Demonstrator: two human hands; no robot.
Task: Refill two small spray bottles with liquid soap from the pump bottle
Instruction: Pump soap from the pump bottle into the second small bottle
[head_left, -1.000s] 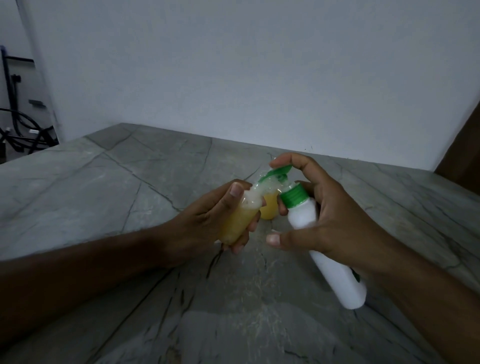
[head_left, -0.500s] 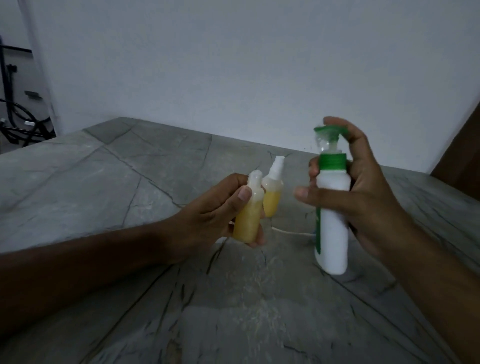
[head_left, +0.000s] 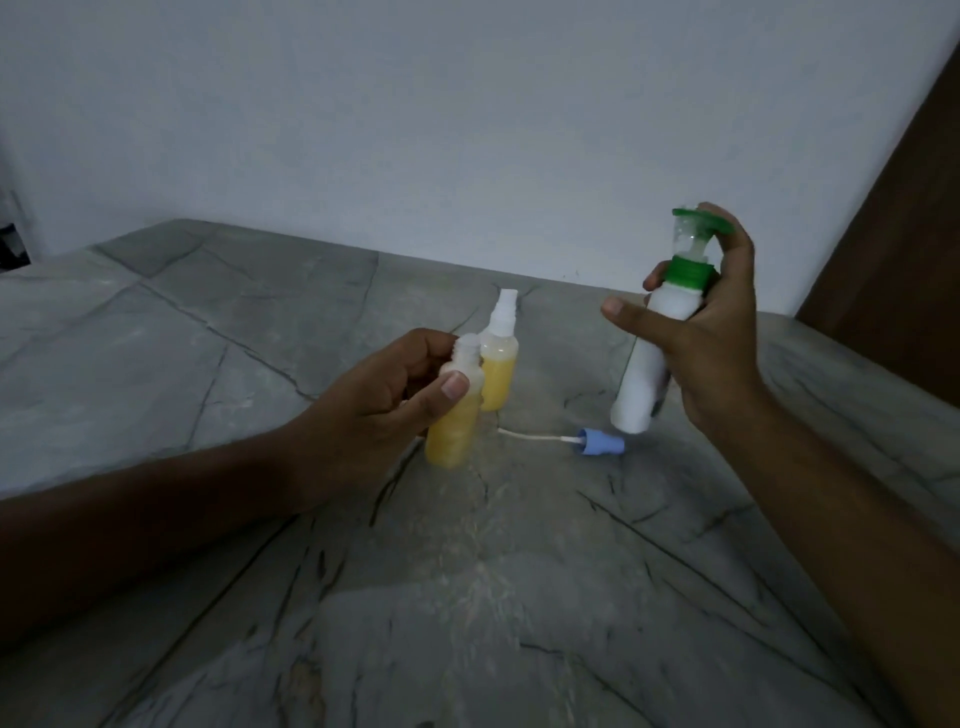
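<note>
Near the middle of the grey stone surface (head_left: 218, 332), the left hand (head_left: 374, 410) keeps its grip on the uncapped spray bottle (head_left: 457, 415), thumb across the front and fingers curled behind it. The bottle stands upright, filled with yellow soap almost to the shoulder, its open neck clear of any nozzle. Just behind it, touching or nearly so, stands the second spray bottle (head_left: 497, 364), also yellow, with its white spray top fitted.

To the right, the right hand (head_left: 711, 332) grips the white pump bottle (head_left: 641, 384) by its upper body, index finger over the green pump head (head_left: 698, 215), thumb stretched out to the left. A second ago this bottle was tipped over the open neck, spout to mouth; half a second ago it had swung upright beside the small bottles. It now sits higher and further right, well apart from them, base tilted slightly toward the centre and lifted off the surface.

Between the two hands, the loose blue sprayer cap (head_left: 600, 443) lies on its side on the surface, its white dip tube (head_left: 530, 436) pointing left toward the held bottle.
</note>
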